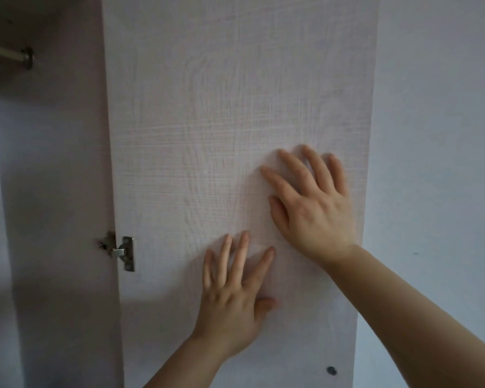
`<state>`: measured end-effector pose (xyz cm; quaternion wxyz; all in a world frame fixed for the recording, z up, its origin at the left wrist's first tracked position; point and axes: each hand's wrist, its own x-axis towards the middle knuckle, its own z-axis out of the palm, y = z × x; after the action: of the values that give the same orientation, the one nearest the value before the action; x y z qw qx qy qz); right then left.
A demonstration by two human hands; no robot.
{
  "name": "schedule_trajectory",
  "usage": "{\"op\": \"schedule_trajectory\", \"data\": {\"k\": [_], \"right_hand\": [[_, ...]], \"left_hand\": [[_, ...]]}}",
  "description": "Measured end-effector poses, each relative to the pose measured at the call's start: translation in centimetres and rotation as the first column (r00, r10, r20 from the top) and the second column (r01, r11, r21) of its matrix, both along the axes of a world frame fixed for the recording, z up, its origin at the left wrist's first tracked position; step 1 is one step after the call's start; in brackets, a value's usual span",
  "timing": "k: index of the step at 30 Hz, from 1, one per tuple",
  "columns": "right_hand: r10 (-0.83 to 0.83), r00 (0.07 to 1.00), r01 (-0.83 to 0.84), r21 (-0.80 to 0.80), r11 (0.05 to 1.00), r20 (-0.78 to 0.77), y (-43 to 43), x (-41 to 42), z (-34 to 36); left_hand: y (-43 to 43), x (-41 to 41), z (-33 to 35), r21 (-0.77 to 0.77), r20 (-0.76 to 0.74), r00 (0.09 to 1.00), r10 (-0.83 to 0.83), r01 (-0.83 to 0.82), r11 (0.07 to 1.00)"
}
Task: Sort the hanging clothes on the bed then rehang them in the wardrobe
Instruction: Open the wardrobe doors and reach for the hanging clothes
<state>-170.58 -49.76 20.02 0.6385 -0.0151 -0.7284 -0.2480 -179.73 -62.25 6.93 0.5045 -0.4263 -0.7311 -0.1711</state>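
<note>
A pale wood-grain wardrobe door stands swung outward, its inner face toward me. My left hand lies flat on the lower part of the door with its fingers spread. My right hand presses flat on the door higher up and to the right, fingers straight and apart. The end of a metal hanging rail shows inside the wardrobe at the upper left, with nothing hanging on the part I see. No clothes or bed are in view.
A metal hinge joins the door to the wardrobe side panel. A small round fitting sits low on the door. A plain pale wall fills the right side.
</note>
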Motion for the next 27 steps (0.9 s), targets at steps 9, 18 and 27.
{"op": "schedule_trajectory", "data": {"k": [9,18,27], "right_hand": [[0.167,0.984,-0.166,-0.020,0.986,0.066,-1.4,0.9,-0.7],[0.635,0.723,-0.583,-0.253,0.772,0.272,-9.7,-1.6,-4.8],[0.844,0.336,-0.676,-0.517,0.525,0.418,-22.9,-2.9,-6.5]], "left_hand": [[-2.3,2.0,0.6,-0.046,0.045,0.993,0.106,-0.104,0.994],[-13.6,5.9,-1.2,-0.188,0.237,0.786,0.571,-0.540,0.820],[-30.5,11.0,-0.9,-0.211,0.091,0.439,0.894,-0.869,0.448]]}}
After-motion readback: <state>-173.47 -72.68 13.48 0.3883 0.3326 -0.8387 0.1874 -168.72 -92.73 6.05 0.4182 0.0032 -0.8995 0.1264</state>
